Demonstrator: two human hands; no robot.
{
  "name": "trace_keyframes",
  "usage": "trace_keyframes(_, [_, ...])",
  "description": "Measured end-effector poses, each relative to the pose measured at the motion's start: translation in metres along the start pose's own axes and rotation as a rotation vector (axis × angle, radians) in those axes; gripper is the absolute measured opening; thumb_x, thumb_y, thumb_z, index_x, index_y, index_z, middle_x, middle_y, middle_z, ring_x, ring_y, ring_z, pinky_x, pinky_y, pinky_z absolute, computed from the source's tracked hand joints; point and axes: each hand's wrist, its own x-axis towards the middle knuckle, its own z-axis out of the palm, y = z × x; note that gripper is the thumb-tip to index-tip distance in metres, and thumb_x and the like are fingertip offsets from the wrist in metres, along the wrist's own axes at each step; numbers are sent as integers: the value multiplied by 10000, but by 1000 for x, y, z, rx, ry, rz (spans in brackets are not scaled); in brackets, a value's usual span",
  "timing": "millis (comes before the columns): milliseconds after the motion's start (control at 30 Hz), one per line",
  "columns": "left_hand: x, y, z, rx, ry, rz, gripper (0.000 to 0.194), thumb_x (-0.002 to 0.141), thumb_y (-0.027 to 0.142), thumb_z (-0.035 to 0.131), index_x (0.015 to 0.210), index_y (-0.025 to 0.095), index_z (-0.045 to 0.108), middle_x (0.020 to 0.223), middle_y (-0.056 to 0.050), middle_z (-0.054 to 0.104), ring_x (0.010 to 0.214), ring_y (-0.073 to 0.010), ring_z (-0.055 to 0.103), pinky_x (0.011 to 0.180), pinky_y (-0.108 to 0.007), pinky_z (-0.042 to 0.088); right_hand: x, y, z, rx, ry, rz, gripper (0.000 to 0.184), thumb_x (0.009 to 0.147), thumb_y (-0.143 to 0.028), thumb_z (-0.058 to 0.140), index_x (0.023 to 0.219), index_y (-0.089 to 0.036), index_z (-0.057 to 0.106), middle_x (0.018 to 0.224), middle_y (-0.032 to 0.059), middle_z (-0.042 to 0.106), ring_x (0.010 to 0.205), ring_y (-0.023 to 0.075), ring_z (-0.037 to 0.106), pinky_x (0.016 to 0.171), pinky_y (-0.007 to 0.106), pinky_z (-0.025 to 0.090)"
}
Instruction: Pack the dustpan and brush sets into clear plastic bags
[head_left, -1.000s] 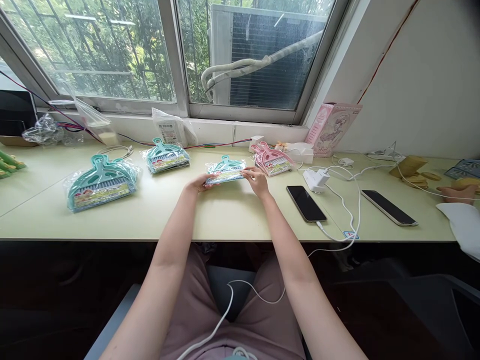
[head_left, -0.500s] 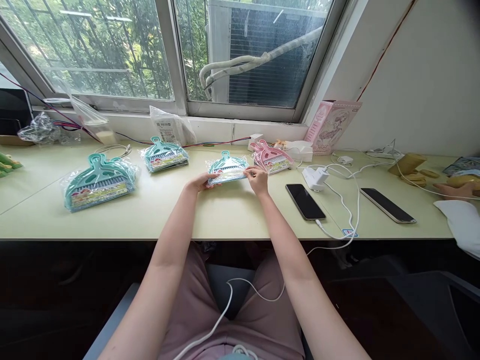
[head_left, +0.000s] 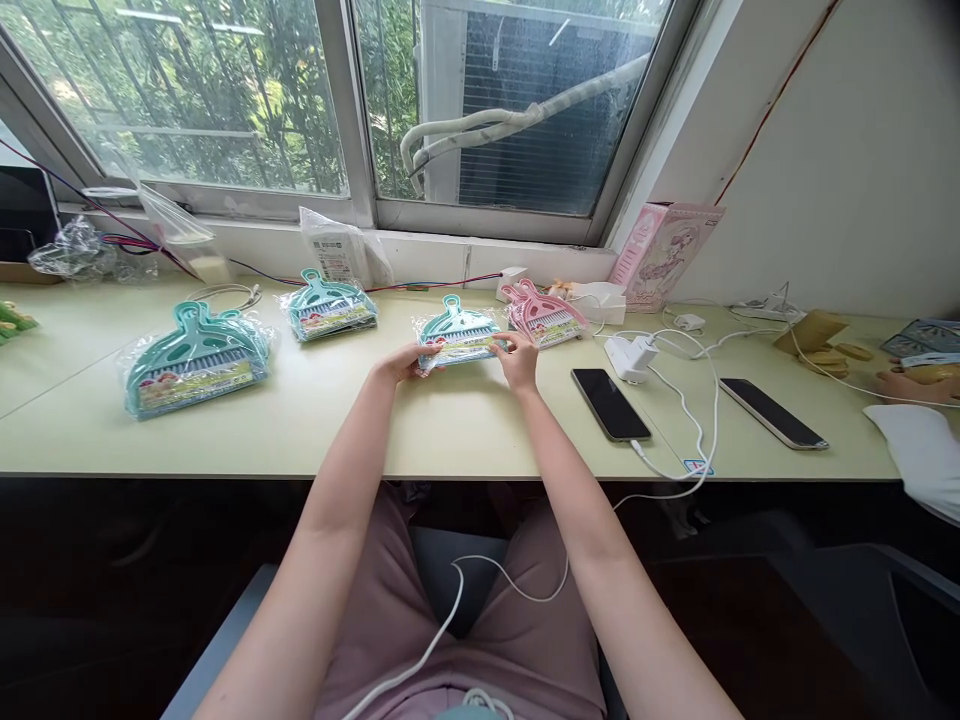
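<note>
Between my two hands is a small teal dustpan and brush set (head_left: 459, 335) in a clear plastic wrapper, its handle pointing away from me. My left hand (head_left: 409, 362) grips its left edge, thumb on top and the other fingers mostly hidden beneath. At the right edge my right hand (head_left: 517, 358) pinches the wrapper between thumb and fingers. Just behind it, to the right, lies a pink dustpan set (head_left: 546, 315). A teal set (head_left: 330, 308) rests further left, and a larger wrapped teal set (head_left: 196, 365) lies at far left.
Right of my hands lie a black phone (head_left: 611, 404) on a cable, a white charger (head_left: 631, 356) and a second phone (head_left: 774, 412). A pink box (head_left: 666, 257) stands by the wall. Another person's hand (head_left: 916, 386) shows at the far right. A plastic bag (head_left: 341, 250) leans at the sill.
The teal set in my hands has tilted slightly, and its label and bristles show more clearly. My right fingers have opened a little along its edge. The other sets stay put.
</note>
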Motion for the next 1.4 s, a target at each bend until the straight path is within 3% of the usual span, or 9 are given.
trace_keyframes(100, [0, -1, 0, -9, -7, 19, 240, 819, 264, 759, 990, 141, 643, 692, -65, 719, 537, -138, 664, 329, -152, 389, 2, 0, 0, 96, 69, 167, 501, 693, -168, 815, 1181, -193, 701, 1328, 105, 623, 853, 140, 659, 858, 279, 560])
trace_keyframes(167, [0, -1, 1, -18, -13, 32, 271, 786, 251, 788, 989, 142, 646, 684, -50, 707, 580, -156, 693, 327, -155, 385, 3, 0, 1, 244, 60, 342, 615, 668, -127, 818, 1255, -196, 648, 1297, 90, 641, 840, 133, 669, 801, 267, 593])
trace_keyframes(333, [-3, -1, 4, -15, -26, 34, 271, 760, 239, 810, 946, 138, 641, 725, -61, 711, 601, -174, 709, 321, -164, 376, 4, 1, 0, 569, -128, 677, 188, 739, -70, 750, 915, -117, 705, 789, 16, 725, 716, 133, 681, 645, 237, 628])
trace_keyframes(433, [-5, 1, 6, -6, -38, 27, 273, 777, 246, 800, 963, 138, 632, 731, -69, 717, 541, -153, 677, 329, -168, 392, 4, 1, -4, 628, -142, 752, 71, 778, -60, 729, 810, -112, 693, 697, 14, 714, 644, 124, 675, 600, 227, 623])
trace_keyframes(567, [-5, 1, 7, 14, -69, 14, 278, 803, 259, 778, 994, 125, 627, 715, -80, 718, 454, -116, 608, 352, -177, 428, 4, 0, -7, 653, -117, 788, 83, 795, -29, 692, 776, -109, 683, 661, 4, 703, 597, 118, 669, 585, 233, 625])
trace_keyframes(900, [-6, 2, 15, 74, -69, 125, 385, 793, 269, 777, 1116, 132, 620, 878, -97, 732, 647, -194, 721, 427, -214, 508, 6, 0, -7, 635, -17, 819, 128, 740, 4, 693, 751, -118, 658, 622, -8, 687, 563, 111, 657, 559, 227, 621])
trace_keyframes(1133, [1, -1, 18, 153, -111, 244, 568, 809, 530, 740, 1226, 167, 611, 1031, -138, 729, 721, -199, 726, 486, -217, 529, 8, 0, -10, 657, 29, 823, 122, 767, -16, 680, 753, -135, 656, 615, -18, 677, 553, 96, 645, 520, 201, 608])
trace_keyframes(1267, [1, 0, 18, 9, 17, 431, 779, 821, 639, 666, 1472, 294, 415, 1270, -127, 659, 914, -196, 720, 652, -243, 578, 9, 0, -11, 693, 93, 836, 139, 754, -16, 684, 777, -152, 671, 614, -31, 664, 560, 91, 646, 569, 205, 625])
trace_keyframes(1400, [-10, 8, 22, 33, -3, 582, 1003, 710, 493, 817, 1549, 408, 275, 1429, -113, 555, 1135, -215, 655, 838, -291, 570, 12, 3, -14, 749, 216, 834, 145, 763, -17, 676, 807, -155, 675, 634, -34, 664, 577, 89, 653, 622, 205, 637])
